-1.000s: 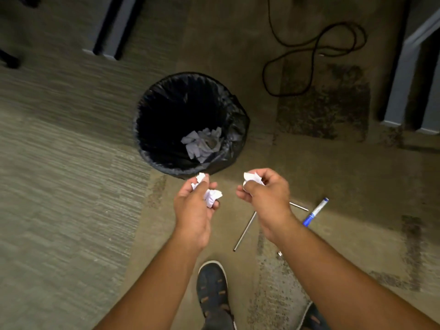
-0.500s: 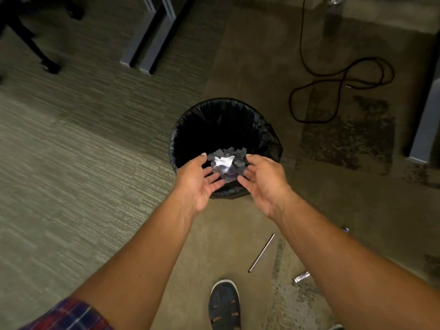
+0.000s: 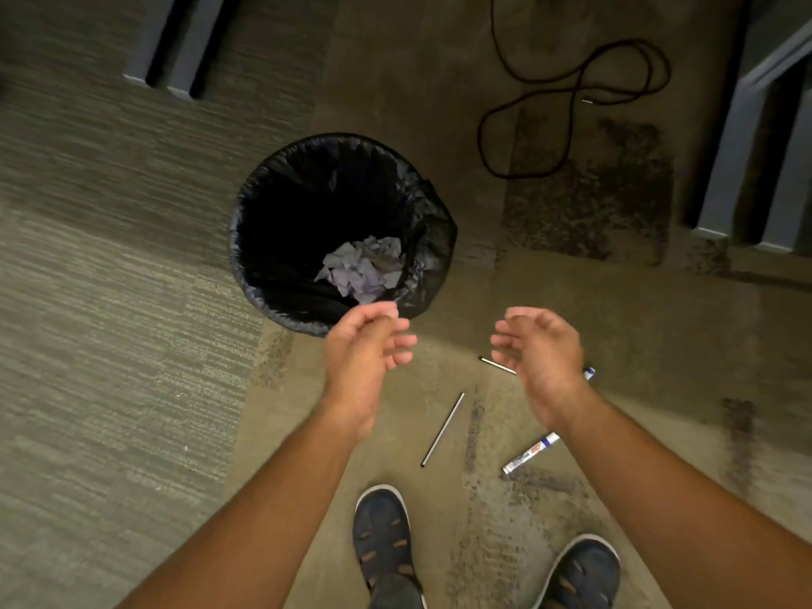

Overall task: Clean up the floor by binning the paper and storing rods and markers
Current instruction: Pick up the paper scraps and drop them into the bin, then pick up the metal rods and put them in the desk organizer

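Observation:
A round bin with a black liner (image 3: 259, 200) stands on the carpet, and crumpled white paper (image 3: 362, 270) lies at its bottom. My left hand (image 3: 367, 353) hovers just before the bin's near rim, fingers loosely curled and empty. My right hand (image 3: 540, 349) is to the right of it, fingers apart, holding nothing. One metal rod (image 3: 443, 428) lies on the floor between my arms. A second rod (image 3: 496, 364) is partly hidden under my right hand. A white marker (image 3: 531, 452) lies by my right forearm. A blue marker tip (image 3: 589, 372) shows past my right wrist.
A black cable (image 3: 571, 94) loops on the carpet at the upper right. Grey furniture legs (image 3: 180, 59) stand at the upper left, and another grey leg (image 3: 738, 138) stands at the right edge. My two dark shoes (image 3: 382, 538) are at the bottom.
Both hands held crumpled paper a second ago, released it over the bin, and have drawn back toward me, empty. The paper now lies in the bin.

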`<state>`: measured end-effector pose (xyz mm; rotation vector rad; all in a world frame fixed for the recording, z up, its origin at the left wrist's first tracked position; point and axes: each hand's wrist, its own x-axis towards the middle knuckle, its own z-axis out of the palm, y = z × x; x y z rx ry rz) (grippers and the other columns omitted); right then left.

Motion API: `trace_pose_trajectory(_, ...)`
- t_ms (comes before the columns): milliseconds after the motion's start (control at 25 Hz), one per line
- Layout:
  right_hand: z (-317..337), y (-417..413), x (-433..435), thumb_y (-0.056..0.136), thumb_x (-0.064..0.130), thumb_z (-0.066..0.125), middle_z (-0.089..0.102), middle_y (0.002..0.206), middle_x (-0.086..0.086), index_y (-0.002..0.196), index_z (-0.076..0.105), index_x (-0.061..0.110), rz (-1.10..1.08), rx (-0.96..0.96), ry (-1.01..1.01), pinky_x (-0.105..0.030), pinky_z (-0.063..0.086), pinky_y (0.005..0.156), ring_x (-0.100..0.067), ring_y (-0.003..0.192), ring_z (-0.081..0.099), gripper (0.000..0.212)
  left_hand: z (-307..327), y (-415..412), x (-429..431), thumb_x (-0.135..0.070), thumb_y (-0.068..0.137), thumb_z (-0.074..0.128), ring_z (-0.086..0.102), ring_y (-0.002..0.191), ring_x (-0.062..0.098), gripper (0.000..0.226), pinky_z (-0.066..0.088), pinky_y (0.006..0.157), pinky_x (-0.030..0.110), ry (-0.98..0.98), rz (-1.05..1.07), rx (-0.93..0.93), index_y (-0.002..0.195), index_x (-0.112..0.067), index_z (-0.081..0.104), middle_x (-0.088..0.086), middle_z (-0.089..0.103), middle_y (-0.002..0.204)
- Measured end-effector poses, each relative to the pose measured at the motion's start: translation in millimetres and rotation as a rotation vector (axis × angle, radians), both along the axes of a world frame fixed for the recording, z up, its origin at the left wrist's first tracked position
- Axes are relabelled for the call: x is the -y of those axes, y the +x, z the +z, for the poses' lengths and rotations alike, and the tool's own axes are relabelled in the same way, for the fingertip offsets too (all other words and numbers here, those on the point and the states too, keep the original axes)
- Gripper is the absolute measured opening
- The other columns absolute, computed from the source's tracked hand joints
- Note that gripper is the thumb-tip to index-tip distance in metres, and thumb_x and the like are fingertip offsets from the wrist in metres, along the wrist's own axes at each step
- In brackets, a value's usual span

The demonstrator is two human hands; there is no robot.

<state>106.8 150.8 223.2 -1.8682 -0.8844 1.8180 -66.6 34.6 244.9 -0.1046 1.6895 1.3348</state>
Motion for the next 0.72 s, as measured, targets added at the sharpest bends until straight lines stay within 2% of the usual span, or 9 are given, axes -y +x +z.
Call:
trace_pose_trajectory(120,-47.2,55.1,6.7,0.093,0.003,0.060,0.070,0.081,-0.009,0.085,0.069,0.020,0.141,0.241,0.079,-0.035,0.054,0.062,-0.019,0.067,0.064,0.021,-46.4,43.6,15.1,-0.005,0.100,0.063,0.072,0.082,0.023,0.013,0.057,0.065,0.029,-0.154,-0.226,-0.040,0.110,-0.010,0.070,0.020,0.073,0.103)
trace_pose_trajectory(200,-82.4,85.4,15.7,0.093,0.005,0.060,0.068,0.077,-0.006,0.084,0.069,0.019,0.239,0.366,0.091,-0.046,0.056,0.066,-0.024,0.069,0.063,0.018,-83.2,65.8,26.7,-0.001,0.099,0.063,0.069,0.082,0.025,0.014,0.055,0.066,0.031,-0.233,-0.319,-0.058,0.105,-0.013,0.068,0.016,0.070,0.099)
trace_pose_trajectory(280,-117.2,108.2,22.2,0.092,0.007,0.061,0.068,0.074,-0.005,0.086,0.070,0.017,0.338,0.450,0.091,-0.052,0.059,0.077,-0.026,0.073,0.064,0.014,-119.0,82.6,34.6,0.001,0.098,0.063,0.069,0.083,0.027,0.018,0.054,0.066,0.030,-0.267,-0.367,-0.050,0.100,-0.016,0.067,0.009,0.069,0.093)
trace_pose_trajectory(360,-143.5,120.4,24.4,0.091,0.011,0.063,0.072,0.078,-0.005,0.091,0.074,0.014,0.443,0.523,0.125,-0.043,0.060,0.083,-0.028,0.079,0.070,0.011,-148.8,92.3,37.6,-0.001,0.096,0.067,0.068,0.080,0.027,0.017,0.053,0.063,0.028,-0.321,-0.397,-0.056,0.095,-0.018,0.067,0.007,0.070,0.088)
trace_pose_trajectory(440,-165.6,129.0,24.2,0.090,0.015,0.063,0.077,0.086,-0.008,0.095,0.075,0.013,0.590,0.626,0.184,-0.030,0.054,0.083,-0.031,0.088,0.073,0.013,-181.7,100.7,40.0,-0.008,0.090,0.075,0.067,0.080,0.026,0.011,0.052,0.067,0.029,-0.436,-0.487,-0.159,0.090,-0.017,0.068,0.007,0.071,0.087)
trace_pose_trajectory(480,-175.9,133.5,22.3,0.090,0.017,0.062,0.077,0.092,-0.010,0.096,0.075,0.014,0.693,0.694,0.236,-0.030,0.053,0.084,-0.033,0.092,0.072,0.014,-197.0,103.5,40.8,-0.014,0.087,0.080,0.068,0.081,0.025,0.011,0.054,0.072,0.030,-0.515,-0.587,-0.247,0.089,-0.016,0.069,0.006,0.072,0.087)
trace_pose_trajectory(560,-192.3,141.0,16.3,0.091,0.021,0.060,0.073,0.104,-0.011,0.100,0.073,0.017,0.932,0.856,0.372,-0.038,0.049,0.087,-0.035,0.099,0.067,0.015,-219.3,106.5,41.8,-0.029,0.082,0.085,0.070,0.086,0.025,0.023,0.058,0.081,0.031,-0.650,-0.797,-0.372,0.092,-0.016,0.069,0.004,0.073,0.092)
trace_pose_trajectory(720,-223.9,153.6,-0.8,0.094,0.028,0.059,0.064,0.112,-0.007,0.110,0.069,0.020,1.199,1.035,0.508,-0.045,0.039,0.092,-0.032,0.109,0.059,0.020,-249.7,115.4,39.4,-0.048,0.083,0.080,0.072,0.095,0.026,0.034,0.059,0.080,0.034,-0.778,-1.165,-0.590,0.100,-0.021,0.068,0.004,0.073,0.104)
